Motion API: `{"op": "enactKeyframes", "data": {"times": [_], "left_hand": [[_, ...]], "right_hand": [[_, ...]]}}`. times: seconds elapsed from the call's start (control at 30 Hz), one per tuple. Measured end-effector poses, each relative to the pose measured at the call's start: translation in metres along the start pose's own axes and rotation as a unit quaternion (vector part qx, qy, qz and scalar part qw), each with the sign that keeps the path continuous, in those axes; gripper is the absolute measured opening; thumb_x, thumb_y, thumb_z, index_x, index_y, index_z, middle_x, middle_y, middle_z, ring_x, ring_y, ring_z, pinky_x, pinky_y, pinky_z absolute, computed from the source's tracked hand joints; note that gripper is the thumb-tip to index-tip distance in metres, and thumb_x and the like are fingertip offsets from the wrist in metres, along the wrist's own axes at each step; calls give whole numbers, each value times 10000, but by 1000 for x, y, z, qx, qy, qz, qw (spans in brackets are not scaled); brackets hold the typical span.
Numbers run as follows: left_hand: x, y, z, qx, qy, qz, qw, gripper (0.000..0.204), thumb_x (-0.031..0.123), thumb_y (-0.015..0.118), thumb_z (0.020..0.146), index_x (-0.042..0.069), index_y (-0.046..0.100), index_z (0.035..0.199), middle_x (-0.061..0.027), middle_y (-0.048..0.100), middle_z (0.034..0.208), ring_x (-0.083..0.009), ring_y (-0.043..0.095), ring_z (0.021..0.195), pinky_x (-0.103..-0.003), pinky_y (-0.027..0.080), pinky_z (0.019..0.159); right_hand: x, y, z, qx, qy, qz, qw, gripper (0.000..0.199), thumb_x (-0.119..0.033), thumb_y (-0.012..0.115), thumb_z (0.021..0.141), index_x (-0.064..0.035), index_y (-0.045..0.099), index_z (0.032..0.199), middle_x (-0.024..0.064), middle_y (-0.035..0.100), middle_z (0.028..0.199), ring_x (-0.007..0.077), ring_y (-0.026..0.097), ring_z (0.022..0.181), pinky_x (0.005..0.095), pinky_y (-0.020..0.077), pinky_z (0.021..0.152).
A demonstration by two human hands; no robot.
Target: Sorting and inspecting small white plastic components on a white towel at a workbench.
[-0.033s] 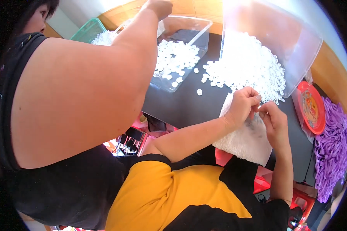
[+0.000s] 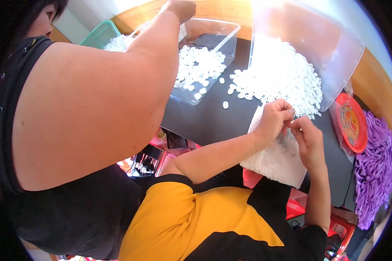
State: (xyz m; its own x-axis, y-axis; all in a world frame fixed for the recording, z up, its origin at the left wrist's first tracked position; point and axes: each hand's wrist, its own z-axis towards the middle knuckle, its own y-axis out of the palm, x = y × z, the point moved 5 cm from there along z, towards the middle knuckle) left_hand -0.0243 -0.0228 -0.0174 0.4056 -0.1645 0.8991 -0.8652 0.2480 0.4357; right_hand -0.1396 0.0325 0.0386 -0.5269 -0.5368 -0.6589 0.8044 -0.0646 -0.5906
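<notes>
Over a white towel at the table's front edge, my two hands meet with their fingertips close together. My left hand is closed in a pinch, thumb against the forefinger. Just to its right, my right hand is also pinched, its fingertips almost touching the left ones. Whatever they hold between them is too small and too hidden to name. Beyond my hands spreads a large pile of small white oval plastic pieces, spilling from a clear plastic bin that lies tipped on its side.
Another person's bare arm reaches across at left, above a clear tub of white pieces. A green basket stands behind. Loose white pieces lie on the dark table. At right are a red plate and purple straps.
My right hand has shifted very slightly to the left. My left hand and the other person's arm look almost unchanged.
</notes>
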Motion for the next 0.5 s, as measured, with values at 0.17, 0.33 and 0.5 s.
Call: {"op": "enactKeyframes", "data": {"times": [0.17,0.33,0.5], "left_hand": [[0,-2,1,4,16,-19,1000,88,99,594,895,17,580,868,-45,593,757,-109,548,626,-244,447,572],[5,3,0,13,20,-63,998,102,88,576,897,15,562,829,-52,592,765,-108,535,666,-239,453,607],[2,3,0,10,10,-106,994,92,85,556,914,10,557,861,-75,605,800,-132,561,709,-243,473,670]], "right_hand": [[-1,14,-4,-21,-56,-55,997,170,51,567,778,-27,526,923,148,550,795,338,584,732,398,464,615],[-11,26,-5,-35,-121,-123,984,167,29,575,736,-39,512,875,131,518,789,333,559,755,421,460,622],[-11,31,-6,-37,-127,-121,984,145,25,581,741,-37,511,851,131,510,782,328,558,744,418,462,609]]}}
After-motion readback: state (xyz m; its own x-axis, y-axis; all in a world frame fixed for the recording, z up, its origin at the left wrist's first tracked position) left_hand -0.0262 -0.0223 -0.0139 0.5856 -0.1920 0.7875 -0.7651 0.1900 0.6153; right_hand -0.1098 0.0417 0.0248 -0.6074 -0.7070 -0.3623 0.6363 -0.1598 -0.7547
